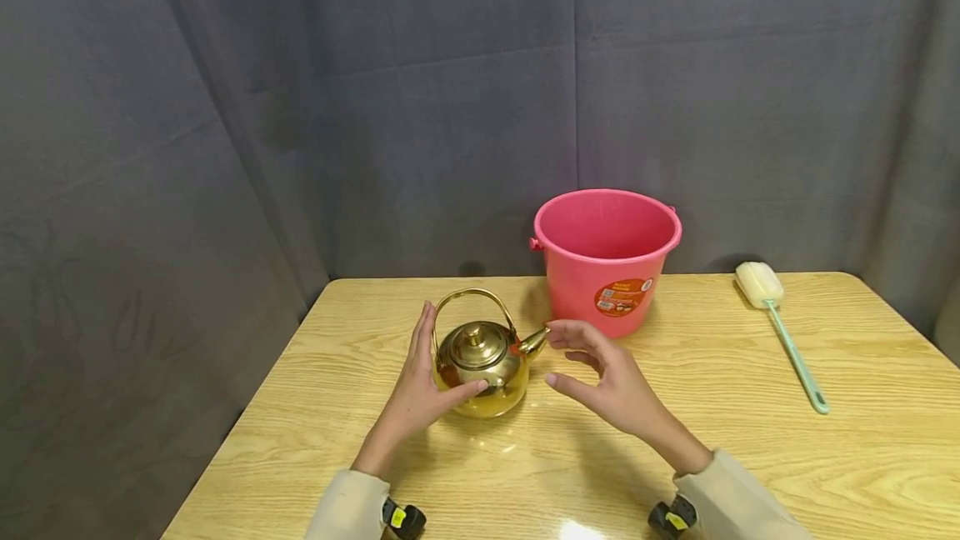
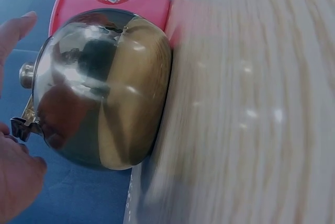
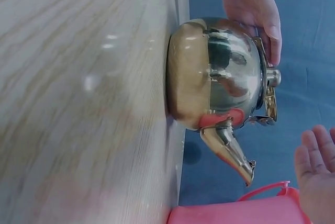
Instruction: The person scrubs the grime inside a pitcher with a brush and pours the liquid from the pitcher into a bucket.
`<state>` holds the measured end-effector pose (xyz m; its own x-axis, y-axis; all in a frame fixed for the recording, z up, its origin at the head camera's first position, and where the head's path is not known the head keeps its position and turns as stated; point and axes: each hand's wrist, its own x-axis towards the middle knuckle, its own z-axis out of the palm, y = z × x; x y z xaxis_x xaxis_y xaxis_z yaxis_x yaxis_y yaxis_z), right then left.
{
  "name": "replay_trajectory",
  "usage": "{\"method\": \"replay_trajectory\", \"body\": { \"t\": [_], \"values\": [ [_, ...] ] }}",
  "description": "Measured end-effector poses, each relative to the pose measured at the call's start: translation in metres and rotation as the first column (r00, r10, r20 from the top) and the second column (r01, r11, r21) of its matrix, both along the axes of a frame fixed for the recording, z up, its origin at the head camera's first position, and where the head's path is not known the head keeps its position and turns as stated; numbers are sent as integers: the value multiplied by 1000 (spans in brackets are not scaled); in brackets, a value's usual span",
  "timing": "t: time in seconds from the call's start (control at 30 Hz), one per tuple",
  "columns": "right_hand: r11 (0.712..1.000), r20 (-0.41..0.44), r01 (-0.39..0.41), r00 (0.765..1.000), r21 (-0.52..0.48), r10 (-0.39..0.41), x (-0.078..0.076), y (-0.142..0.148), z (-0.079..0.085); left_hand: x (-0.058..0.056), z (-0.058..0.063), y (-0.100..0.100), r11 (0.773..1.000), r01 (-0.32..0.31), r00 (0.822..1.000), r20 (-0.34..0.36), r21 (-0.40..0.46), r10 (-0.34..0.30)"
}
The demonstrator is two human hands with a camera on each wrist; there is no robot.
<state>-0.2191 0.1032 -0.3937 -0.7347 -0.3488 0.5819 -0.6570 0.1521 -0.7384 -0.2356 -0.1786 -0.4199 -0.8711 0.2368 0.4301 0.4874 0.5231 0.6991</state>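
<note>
The bench (image 1: 300, 407) looks glossy, so a push from only one of your hands could slide what stands on it rather than lift it. The pink bucket (image 1: 577, 282) stands just beyond the spout end; if you swing carelessly that way, you would probably knock it backwards towards the curtain (image 1: 450, 148). The brass kettle (image 1: 495, 363) stands upright near the middle of the bench, between your hands, its spout pointing at the bucket. Its round, polished body could slip through your palms if you squeezed unevenly or too low. Tip it and the lid (image 1: 489, 348) might come off, since you cannot tell how tightly it sits. The spout (image 1: 534, 345) is the easiest part to snag with your fingertips.

As for pose, both hands are spread, well apart from each other and clamped on nothing. Your left hand (image 1: 422, 390) is beside the kettle, fingers straight up by the handle and thumb reaching across the front of the body; whether it touches, you cannot tell. Your right hand (image 1: 611, 382) hovers near the spout tip, fingers gently bent, thumb parted below them, a gap showing in the right wrist view.
</note>
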Motion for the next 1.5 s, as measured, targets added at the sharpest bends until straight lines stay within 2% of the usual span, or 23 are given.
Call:
{"method": "replay_trajectory", "body": {
  "t": [0.33, 0.73, 1.0, 1.33, 1.5],
  "values": [
    [1000, 5, -15, 1000, -27, 15, -6, -8, 7, 1, 0, 0, 999, -3, 999, 32, 41, 1],
    [999, 38, -31, 999, -44, 33, -14, -18, 9, 1, -3, 2, 999, -17, 997, 78, 44, 14],
    [999, 34, -7, 999, -53, 8, -16, -24, 9, 1, -7, 5, 999, -6, 997, 73, 52, 2],
    [998, 24, -13, 1000, -55, 14, -19, -36, 10, -1, -9, 5, 999, -15, 999, 52, 47, 12],
    [998, 25, -21, 999, -58, 23, -14, -44, 18, -1, -8, 6, 999, -12, 999, 39, 45, 10]
  ]
}}
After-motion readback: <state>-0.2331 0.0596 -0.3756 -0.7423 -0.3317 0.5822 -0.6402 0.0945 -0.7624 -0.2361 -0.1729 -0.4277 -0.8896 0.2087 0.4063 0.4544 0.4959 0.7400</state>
